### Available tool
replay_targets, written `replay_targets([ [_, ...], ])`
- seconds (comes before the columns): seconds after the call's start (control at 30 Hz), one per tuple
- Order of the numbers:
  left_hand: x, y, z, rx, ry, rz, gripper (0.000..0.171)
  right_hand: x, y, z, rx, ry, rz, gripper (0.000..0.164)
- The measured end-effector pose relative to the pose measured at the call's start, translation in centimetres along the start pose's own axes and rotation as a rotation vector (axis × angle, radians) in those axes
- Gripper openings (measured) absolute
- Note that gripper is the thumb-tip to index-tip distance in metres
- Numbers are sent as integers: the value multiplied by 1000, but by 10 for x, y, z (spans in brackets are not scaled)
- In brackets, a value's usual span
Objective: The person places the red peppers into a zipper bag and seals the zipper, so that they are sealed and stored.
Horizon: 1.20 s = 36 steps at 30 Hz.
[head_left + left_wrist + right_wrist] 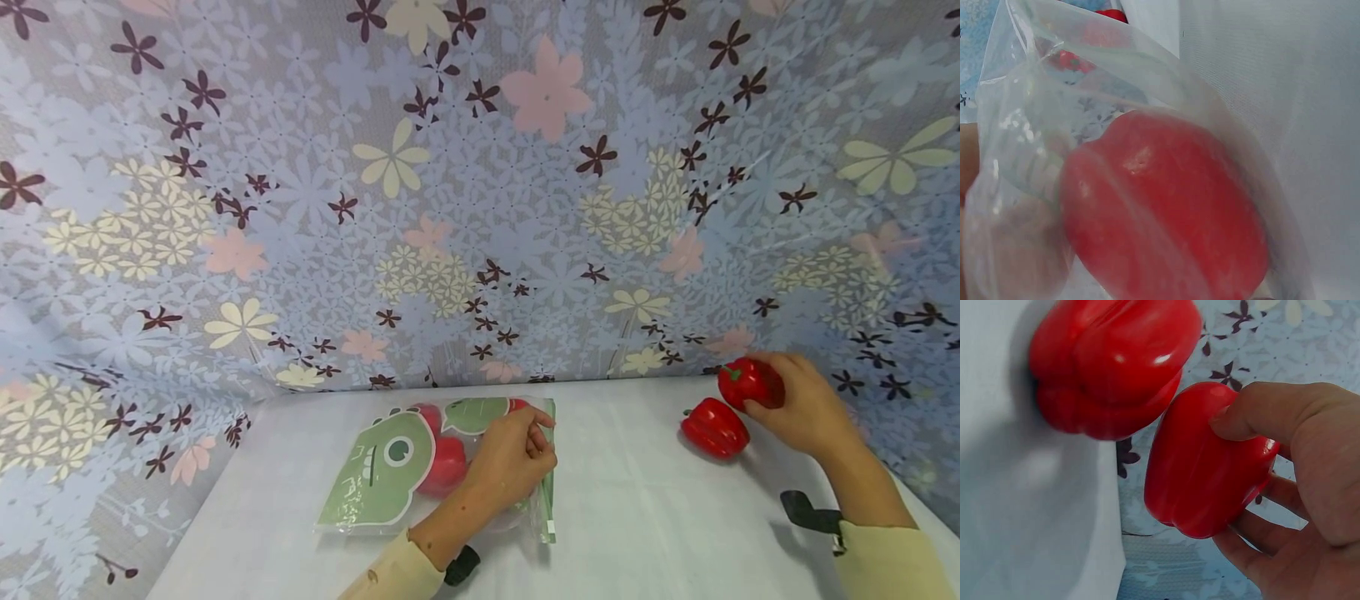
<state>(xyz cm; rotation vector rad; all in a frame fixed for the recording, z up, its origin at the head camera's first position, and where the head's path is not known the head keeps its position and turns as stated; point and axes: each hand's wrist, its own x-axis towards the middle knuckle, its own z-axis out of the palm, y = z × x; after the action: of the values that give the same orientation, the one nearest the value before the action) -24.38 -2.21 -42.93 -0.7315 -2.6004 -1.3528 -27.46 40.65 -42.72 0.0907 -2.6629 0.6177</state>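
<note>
One of two loose peppers (pixel 752 385) is gripped by the right hand (pixel 806 408); whether one bag (pixel 375 479) is gripped by the left hand (pixel 516 450) is unclear.

Left sleeve (pixel 401 573): pale cream-yellow; a small brownish mark is seen on it, its nature unclear.
Right sleeve (pixel 892 562): coloured the same plain cream-yellow.
Left black piece (pixel 462 566): worn near the end of the sleeve; blunt, rounded, partly hidden.
Right black piece (pixel 813 515): worn by the cuff; a thick, rounded end is joined to a narrower part, and a small, pale fitting (pixel 838 544) is seen beside it.
Left hand (pixel 512 452): bare.
Right hand (pixel 806 404): bare.
</note>
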Motion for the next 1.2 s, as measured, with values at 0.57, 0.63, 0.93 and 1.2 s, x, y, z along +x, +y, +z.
replay_targets([
  [0.57, 0, 0, 0, 2, -1, 1, 28, 2, -37, -14, 62, 9, -29, 83],
  [0.63, -1, -1, 0, 2, 0, 1, 28, 2, -41, -15, 90, -9, -35, 85],
  [0.93, -1, 0, 0, 4, -1, -5, 26, 2, -56, -9, 165, -21, -99, 86],
  [1.2, -1, 0, 0, 3, -1, -7, 26, 3, -66, -7, 178, -36, -149, 89],
])
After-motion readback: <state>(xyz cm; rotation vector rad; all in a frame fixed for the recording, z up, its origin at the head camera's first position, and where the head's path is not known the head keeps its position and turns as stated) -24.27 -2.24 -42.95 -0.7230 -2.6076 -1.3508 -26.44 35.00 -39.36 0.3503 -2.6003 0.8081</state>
